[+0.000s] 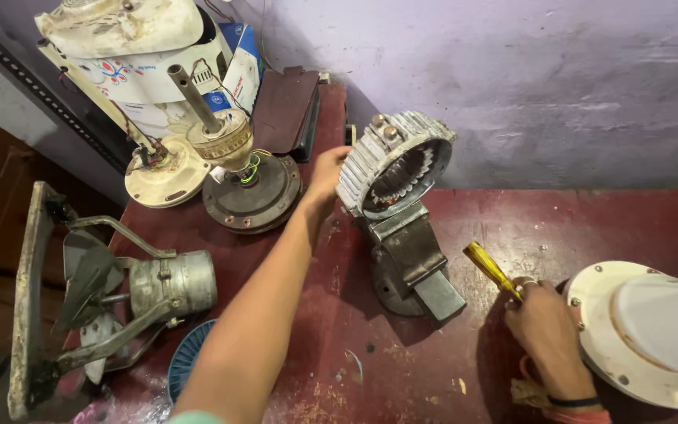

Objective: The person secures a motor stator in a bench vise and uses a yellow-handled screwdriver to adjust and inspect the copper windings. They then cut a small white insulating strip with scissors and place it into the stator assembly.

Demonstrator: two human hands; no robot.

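Left hand [328,174] is out across the dark red worktop [590,220], fingers laid against the rim of the ribbed motor stator housing [392,163], touching its edge more than gripping it, as far as I can tell from this angle. That housing sits tilted on top of the bench vise [411,263], and I can't see whether the vise actually clamps it or it just rests there. That's the risk: heavy casting, perched high, and a sideways push could tip it off onto the worktop or onto the wrist. Right hand [544,326] is closed round a yellow-handled screwdriver [491,268], shaft hidden under the fingers, handle pointing up toward the vise; it rests just beside the white round fan motor cover [647,330]. With the tool gripped like that, a slip could jab the palm. The copper windings inside the housing look exposed, so a careless scrape could nick them. Over on the left, the dismantled fan motor [243,169] stands close to the reaching forearm.
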